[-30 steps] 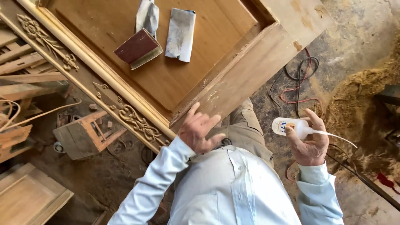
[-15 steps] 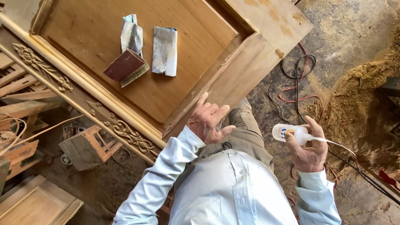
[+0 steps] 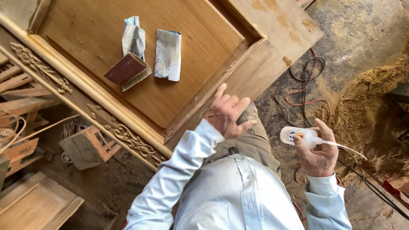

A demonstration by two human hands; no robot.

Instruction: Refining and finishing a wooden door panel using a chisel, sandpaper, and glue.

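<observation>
1. White plastic squeeze bottle [image 3: 298, 136] with a long thin nozzle sat clamped in the right hand [image 3: 317, 155], fingers wrapped round its neck, thumb over the top. It hung over the dusty floor, well clear of the wooden door panel [image 3: 179, 55], off the panel's corner.
2. Nozzle pointed away from the panel, toward the sawdust pile [image 3: 375, 98].
3. Left hand [image 3: 228, 115] was empty, fingers spread apart, index finger raised and laid against the panel's raised frame edge near the corner. Whether the palm touched the wood: cannot tell.
4. Both forearms in white sleeves; left arm bent up and across toward the panel, right arm bent with the wrist cocked back.
5. On the panel's recessed field, well apart from both hands: a dark red sanding block [image 3: 127, 70] and two folded sheets of worn sandpaper [image 3: 168, 54] beside it.
6. Loose cables [image 3: 304, 85] lay on the floor between the panel corner and the bottle.
7. Versus a second ago: left hand had moved up along the frame edge and opened wider; right hand and bottle held roughly the same spot and grip.
</observation>
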